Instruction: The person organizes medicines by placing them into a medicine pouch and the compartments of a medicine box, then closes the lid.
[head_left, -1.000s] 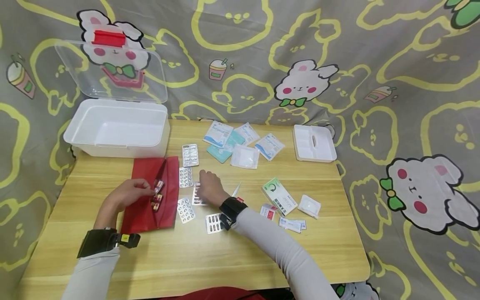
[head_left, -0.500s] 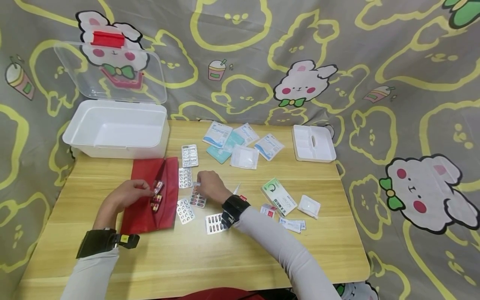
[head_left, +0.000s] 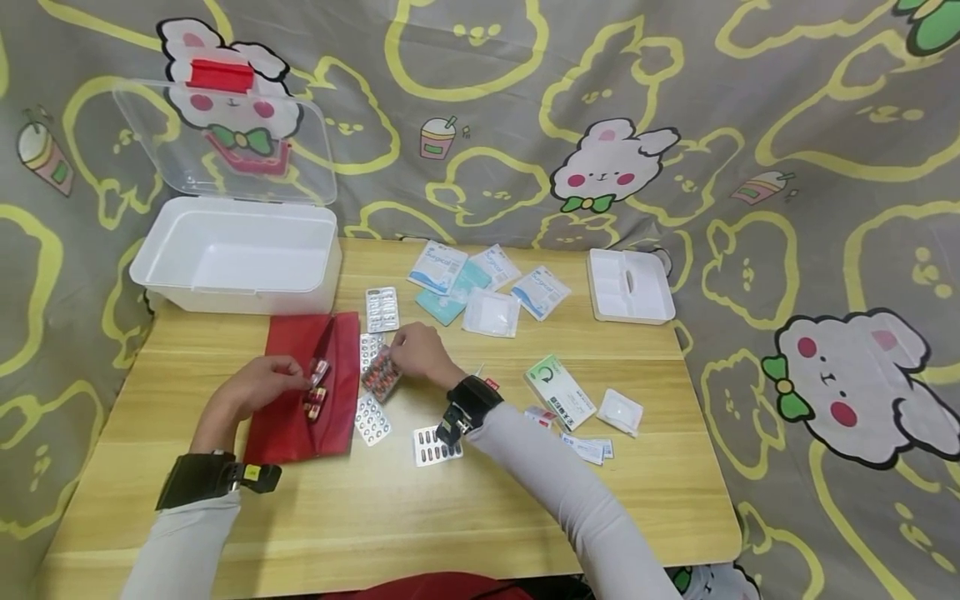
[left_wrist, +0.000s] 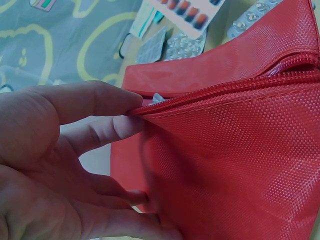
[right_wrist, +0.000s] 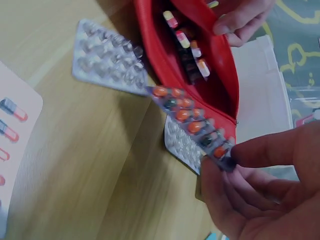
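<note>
A red zippered pouch (head_left: 288,425) lies on the table with its mouth spread, capsule blister packs (right_wrist: 186,42) inside it. My left hand (head_left: 262,385) pinches the pouch's zipper edge (left_wrist: 190,102) between thumb and forefinger. Between the thumb and fingers of my right hand (head_left: 422,354) is a blister pack of orange and dark capsules (right_wrist: 192,122), lifted and tilted beside the pouch's opening. Silver blister packs (right_wrist: 107,56) lie along the pouch's right side, partly covered by the held pack in the head view. Another capsule blister pack (head_left: 437,447) rests nearer the front.
Behind the pouch stands a white box (head_left: 232,250) with its clear lid raised. Surgical packets (head_left: 438,267) lie at the back middle, a white divided tray (head_left: 630,286) at the back right. To the right are a green-white carton (head_left: 561,392) and a white packet (head_left: 620,412).
My right hand has raised the capsule blister pack off the table and tilted it, moving slightly away from me, toward the pouch. The left hand keeps its hold on the pouch edge.
</note>
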